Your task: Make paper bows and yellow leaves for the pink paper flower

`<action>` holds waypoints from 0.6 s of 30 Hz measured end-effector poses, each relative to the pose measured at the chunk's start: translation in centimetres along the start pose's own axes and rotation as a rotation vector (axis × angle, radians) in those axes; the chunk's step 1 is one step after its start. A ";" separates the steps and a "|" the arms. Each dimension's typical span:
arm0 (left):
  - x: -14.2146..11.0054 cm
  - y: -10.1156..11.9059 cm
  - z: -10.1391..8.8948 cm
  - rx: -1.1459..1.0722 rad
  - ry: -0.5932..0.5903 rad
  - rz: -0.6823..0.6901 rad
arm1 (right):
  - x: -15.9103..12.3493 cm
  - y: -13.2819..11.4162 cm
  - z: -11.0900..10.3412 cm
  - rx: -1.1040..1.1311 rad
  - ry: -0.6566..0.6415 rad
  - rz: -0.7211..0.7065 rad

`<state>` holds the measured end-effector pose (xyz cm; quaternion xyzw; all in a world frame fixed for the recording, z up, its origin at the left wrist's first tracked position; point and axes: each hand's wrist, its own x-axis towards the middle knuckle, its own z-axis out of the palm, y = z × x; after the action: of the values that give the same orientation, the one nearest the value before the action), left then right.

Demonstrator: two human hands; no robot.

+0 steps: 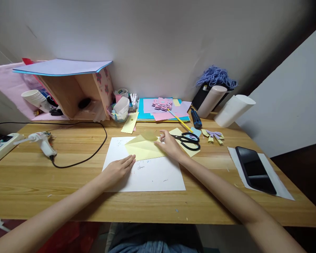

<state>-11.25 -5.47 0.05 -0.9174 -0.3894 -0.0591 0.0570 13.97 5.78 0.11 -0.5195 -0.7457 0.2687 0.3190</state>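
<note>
– Bare left forearm (60,210) and bare right forearm (216,181) extend forward from the lower corners. State the hand poses.

– Left hand (119,168): palm down, unclenched, fingers straight and side by side, fingertips at the near-left edge of the pale-yellow creased paper sheet (146,151). Right hand (170,144): thumb and forefinger curved at the sheet's right side; whether they clamp it cannot be told.

– Sheet location?

– On the white rectangular paper (158,181), left of the black-handled metal scissors (181,137).
</note>
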 end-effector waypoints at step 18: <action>8.2 1.3 -1.0 -0.448 0.477 -0.512 | -0.8 0.6 -4.1 0.787 -0.003 0.283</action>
<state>-4.75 -0.70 2.19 -0.7411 -0.5585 -0.3657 -0.0721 17.66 5.49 2.23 -0.4550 -0.5078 0.5751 0.4521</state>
